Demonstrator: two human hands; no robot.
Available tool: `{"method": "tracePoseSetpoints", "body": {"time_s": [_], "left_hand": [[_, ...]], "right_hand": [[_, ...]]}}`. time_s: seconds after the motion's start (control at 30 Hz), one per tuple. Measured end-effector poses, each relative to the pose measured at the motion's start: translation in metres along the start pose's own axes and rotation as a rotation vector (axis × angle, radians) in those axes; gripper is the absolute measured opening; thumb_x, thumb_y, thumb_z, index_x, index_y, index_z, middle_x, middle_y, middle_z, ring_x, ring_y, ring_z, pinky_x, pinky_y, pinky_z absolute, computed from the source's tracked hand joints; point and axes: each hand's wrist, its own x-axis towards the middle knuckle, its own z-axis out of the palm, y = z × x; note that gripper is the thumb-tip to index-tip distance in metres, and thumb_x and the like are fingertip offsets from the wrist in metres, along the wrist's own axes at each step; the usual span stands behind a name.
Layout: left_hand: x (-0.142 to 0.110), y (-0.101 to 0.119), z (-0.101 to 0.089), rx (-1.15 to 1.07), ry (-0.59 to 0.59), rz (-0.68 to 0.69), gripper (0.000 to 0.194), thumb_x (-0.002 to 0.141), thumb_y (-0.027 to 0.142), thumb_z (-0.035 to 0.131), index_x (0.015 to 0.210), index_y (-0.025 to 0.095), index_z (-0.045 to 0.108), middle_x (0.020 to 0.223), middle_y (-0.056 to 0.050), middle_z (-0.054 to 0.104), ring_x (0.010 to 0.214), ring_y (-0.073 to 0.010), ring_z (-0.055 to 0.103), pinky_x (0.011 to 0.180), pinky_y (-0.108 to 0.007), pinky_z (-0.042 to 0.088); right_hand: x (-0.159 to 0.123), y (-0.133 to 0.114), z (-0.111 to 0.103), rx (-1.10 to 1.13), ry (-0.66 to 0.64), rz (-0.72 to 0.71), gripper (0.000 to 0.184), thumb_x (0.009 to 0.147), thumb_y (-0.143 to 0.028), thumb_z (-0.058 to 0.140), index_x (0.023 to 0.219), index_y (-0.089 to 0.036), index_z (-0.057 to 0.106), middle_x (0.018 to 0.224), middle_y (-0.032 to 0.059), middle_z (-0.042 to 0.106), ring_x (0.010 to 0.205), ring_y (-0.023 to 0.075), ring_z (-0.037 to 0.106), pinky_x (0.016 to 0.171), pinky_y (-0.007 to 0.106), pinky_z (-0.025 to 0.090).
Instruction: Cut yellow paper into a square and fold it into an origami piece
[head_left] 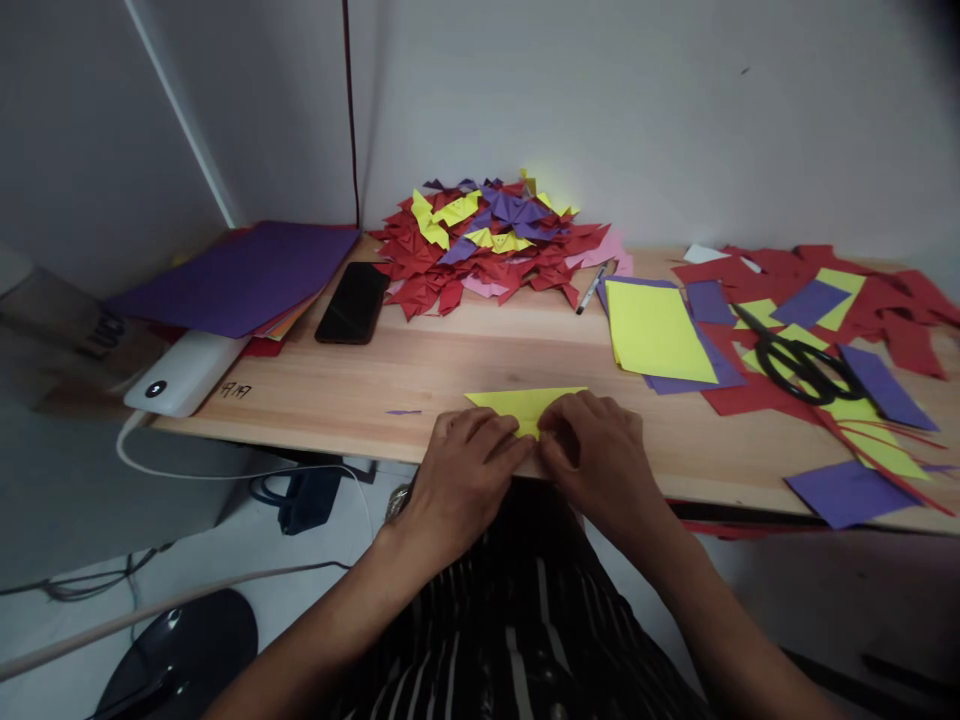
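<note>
A yellow sheet of paper (517,402), folded into a triangle, lies at the front edge of the wooden table with its long edge facing away from me. My left hand (469,470) presses on its left part with curled fingers. The fingers of my right hand (600,445) are bent together and pinch the paper's right part near the bottom corner. Both hands' fingertips come close to each other there, covering the lower part of the sheet. A thin purple paper scrap (403,412) lies left of my left hand.
Behind are a pile of folded paper shapes (495,245), a black phone (352,303) and a pen (592,289). Yellow sheets (660,330), black scissors (806,365) and paper offcuts lie right. At left, purple paper (255,275) overlaps a white corded device (187,375).
</note>
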Motion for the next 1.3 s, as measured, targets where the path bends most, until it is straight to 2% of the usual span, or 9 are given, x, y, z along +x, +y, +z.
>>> {"method": "tracePoseSetpoints", "body": {"time_s": [0.13, 0.23, 0.33, 0.4, 0.57, 0.73, 0.9, 1.13, 1.3], "left_hand": [[0.000, -0.001, -0.001, -0.006, -0.001, 0.020, 0.027, 0.089, 0.012, 0.052, 0.113, 0.021, 0.062, 0.114, -0.004, 0.065, 0.107, -0.0218, 0.051, 0.091, -0.040, 0.041], [-0.001, -0.001, -0.001, 0.000, -0.009, 0.011, 0.028, 0.089, 0.012, 0.051, 0.113, 0.022, 0.062, 0.114, -0.005, 0.065, 0.107, -0.0219, 0.050, 0.092, -0.040, 0.041], [0.000, 0.000, -0.002, -0.011, -0.035, 0.006, 0.031, 0.089, 0.011, 0.051, 0.116, 0.021, 0.061, 0.115, -0.005, 0.064, 0.109, -0.0232, 0.049, 0.092, -0.041, 0.041], [0.000, 0.000, -0.003, -0.017, -0.047, 0.006, 0.032, 0.088, 0.011, 0.050, 0.116, 0.021, 0.061, 0.115, -0.006, 0.064, 0.109, -0.0237, 0.049, 0.091, -0.042, 0.042], [0.001, -0.002, -0.007, -0.039, -0.049, 0.022, 0.033, 0.087, 0.010, 0.050, 0.116, 0.021, 0.061, 0.115, -0.006, 0.065, 0.108, -0.0237, 0.051, 0.091, -0.042, 0.043], [-0.001, -0.003, -0.011, -0.144, -0.043, 0.013, 0.031, 0.087, 0.008, 0.050, 0.114, 0.018, 0.062, 0.115, -0.005, 0.067, 0.109, -0.0222, 0.053, 0.094, -0.041, 0.042], [-0.001, -0.002, -0.009, -0.185, -0.008, -0.048, 0.030, 0.085, 0.007, 0.052, 0.110, 0.019, 0.064, 0.112, -0.004, 0.068, 0.108, -0.0216, 0.053, 0.094, -0.040, 0.042], [0.000, -0.002, -0.007, -0.205, -0.015, -0.073, 0.028, 0.085, 0.009, 0.053, 0.109, 0.020, 0.064, 0.110, -0.003, 0.068, 0.105, -0.0207, 0.052, 0.093, -0.040, 0.042], [0.002, -0.002, -0.007, -0.231, 0.003, -0.106, 0.023, 0.086, 0.011, 0.053, 0.104, 0.021, 0.064, 0.105, -0.003, 0.069, 0.101, -0.0197, 0.054, 0.091, -0.039, 0.042]], "right_hand": [[-0.002, 0.005, -0.004, 0.051, -0.017, -0.029, 0.015, 0.083, -0.014, 0.052, 0.095, -0.020, 0.059, 0.093, 0.0043, 0.063, 0.090, 0.0231, 0.053, 0.082, 0.039, 0.034], [-0.009, 0.010, -0.008, 0.064, -0.024, -0.075, 0.025, 0.089, -0.020, 0.051, 0.112, -0.021, 0.059, 0.100, 0.0067, 0.063, 0.095, 0.0239, 0.054, 0.085, 0.040, 0.037], [-0.022, 0.011, -0.011, 0.019, -0.040, -0.160, 0.037, 0.092, -0.027, 0.052, 0.128, -0.025, 0.055, 0.111, 0.0091, 0.061, 0.103, 0.0252, 0.053, 0.090, 0.042, 0.039], [-0.031, 0.010, -0.011, -0.046, -0.040, -0.219, 0.041, 0.091, -0.028, 0.054, 0.132, -0.024, 0.054, 0.118, 0.0110, 0.059, 0.109, 0.0268, 0.052, 0.093, 0.044, 0.040], [-0.043, 0.005, -0.007, -0.190, 0.002, -0.264, 0.043, 0.088, -0.024, 0.057, 0.131, -0.017, 0.057, 0.123, 0.0136, 0.059, 0.113, 0.0297, 0.051, 0.095, 0.046, 0.042], [-0.044, 0.005, -0.006, -0.233, 0.011, -0.306, 0.040, 0.089, -0.019, 0.054, 0.128, -0.009, 0.057, 0.123, 0.0154, 0.060, 0.113, 0.0285, 0.052, 0.096, 0.044, 0.044], [-0.044, 0.005, -0.007, -0.257, 0.001, -0.320, 0.040, 0.089, -0.022, 0.056, 0.126, -0.009, 0.057, 0.121, 0.0160, 0.060, 0.110, 0.0285, 0.054, 0.095, 0.044, 0.046], [-0.041, 0.000, -0.009, -0.228, -0.020, -0.274, 0.038, 0.090, -0.024, 0.053, 0.126, -0.013, 0.055, 0.118, 0.0143, 0.061, 0.107, 0.0282, 0.055, 0.092, 0.044, 0.046], [-0.024, 0.003, -0.015, -0.112, -0.013, -0.146, 0.027, 0.093, -0.024, 0.048, 0.117, -0.017, 0.059, 0.106, 0.0120, 0.063, 0.094, 0.0259, 0.056, 0.081, 0.041, 0.044]]}}
